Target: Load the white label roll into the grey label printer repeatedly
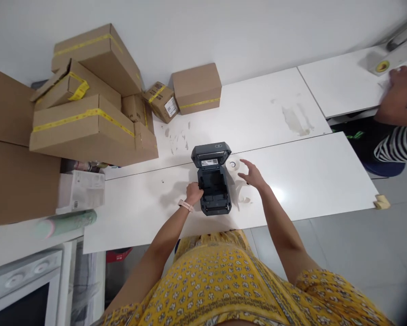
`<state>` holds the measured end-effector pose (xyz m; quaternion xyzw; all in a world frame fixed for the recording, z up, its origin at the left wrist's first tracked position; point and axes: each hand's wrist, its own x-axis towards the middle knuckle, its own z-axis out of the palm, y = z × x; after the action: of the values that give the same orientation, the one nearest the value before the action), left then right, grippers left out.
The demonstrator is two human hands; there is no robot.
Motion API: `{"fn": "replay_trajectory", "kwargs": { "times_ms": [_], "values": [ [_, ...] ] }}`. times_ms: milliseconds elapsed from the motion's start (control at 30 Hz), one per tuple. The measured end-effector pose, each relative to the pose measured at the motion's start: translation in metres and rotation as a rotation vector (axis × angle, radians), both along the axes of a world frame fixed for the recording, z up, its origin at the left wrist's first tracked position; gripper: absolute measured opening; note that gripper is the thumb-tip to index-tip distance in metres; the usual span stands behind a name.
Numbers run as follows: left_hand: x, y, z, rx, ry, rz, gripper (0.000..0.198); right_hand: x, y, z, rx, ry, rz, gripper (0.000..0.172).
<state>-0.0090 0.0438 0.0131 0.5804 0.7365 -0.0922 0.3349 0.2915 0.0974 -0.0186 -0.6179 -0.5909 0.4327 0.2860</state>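
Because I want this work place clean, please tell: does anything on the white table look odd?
Yes. A ragged greyish patch lies on the white table beyond the right hand; smaller marks lie near the labelled box. They look odd because they interrupt the white surface; their cause is unclear.

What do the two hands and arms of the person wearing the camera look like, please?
Both hands are gloveless. The left hand has a pale pink band at its wrist; no band shows on the wrist of the right hand. The yellow sleeves carry small whitish flowers and leave the forearms bare.
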Motion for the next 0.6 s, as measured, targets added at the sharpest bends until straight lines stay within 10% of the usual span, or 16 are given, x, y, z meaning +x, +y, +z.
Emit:
{"fn": "replay_trajectory", "kwargs": {
  "times_ms": [267, 600],
  "values": [
    [-0.002, 0.0, 0.0, 0.005, -0.022, -0.049, 0.017, -0.058, -0.069, 0.025, -0.067, 0.066, -0.301, 0.038],
    [0.003, -0.008, 0.004, 0.033, 0.023, 0.016, 0.016, -0.021, -0.032, 0.043, -0.022, 0.011, -0.133, 0.036]
  ]
}}
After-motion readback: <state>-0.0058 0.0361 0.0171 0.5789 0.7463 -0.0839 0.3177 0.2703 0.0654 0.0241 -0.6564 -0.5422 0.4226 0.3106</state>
